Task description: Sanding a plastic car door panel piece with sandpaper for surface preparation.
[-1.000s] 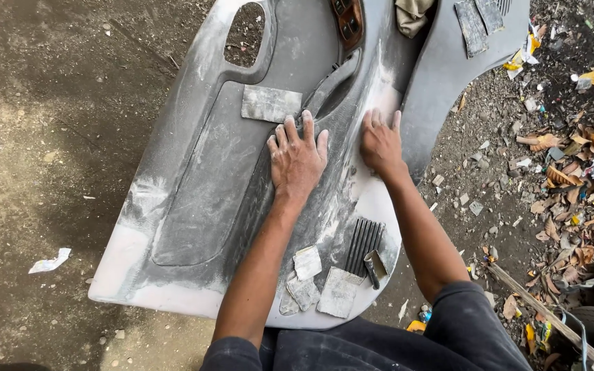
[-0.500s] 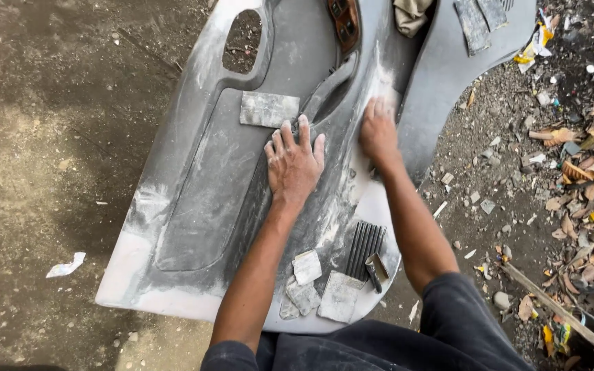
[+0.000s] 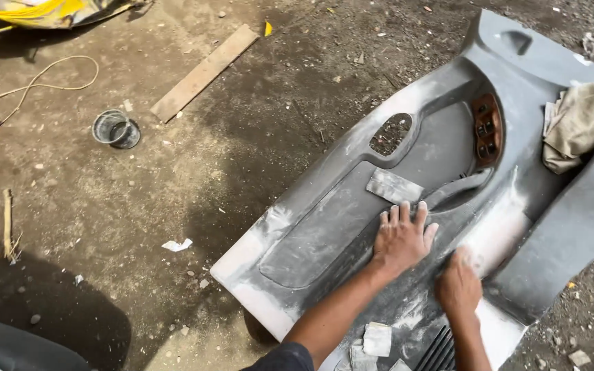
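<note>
A grey car door panel (image 3: pixel 311 233) lies flat on dirt ground, patched with pale filler dust. My left hand (image 3: pixel 401 240) presses flat on it with fingers spread, just below a loose grey sheet of sandpaper (image 3: pixel 393 185). My right hand (image 3: pixel 458 288) rests curled on a white sanded patch to the right; whatever it may hold is hidden under the palm. A brown switch cluster (image 3: pixel 487 129) sits in the panel's armrest. A crumpled beige rag (image 3: pixel 572 127) lies in the panel's far pocket.
Small sandpaper scraps (image 3: pixel 377 339) and a dark ribbed grille (image 3: pixel 438 354) lie on the panel's near end. On the ground to the left are a wooden plank (image 3: pixel 204 72), a round tin (image 3: pixel 115 128), a cord (image 3: pixel 42 79) and a paper scrap (image 3: pixel 177 244).
The view has swung left and up, showing more bare ground. My right hand has slid toward me along the white patch. My left hand stays planted on the panel.
</note>
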